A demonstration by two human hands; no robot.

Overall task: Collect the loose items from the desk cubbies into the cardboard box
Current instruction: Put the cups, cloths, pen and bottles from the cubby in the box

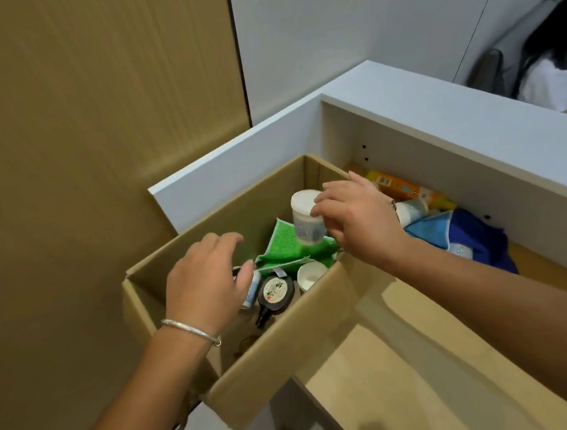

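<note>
Cardboard box [288,362] open at the desk's left end, white cubby [442,166] beside it with blue cloth [465,233] and orange packet [406,188], green cloth [288,245] inside the box, right hand [354,215] pinching a clear jar [306,218] above it, left hand [206,283] loosely spread, holding nothing, dark round bottle [275,296] below

dark bottle [276,296] label — characters too blurred to read
</note>
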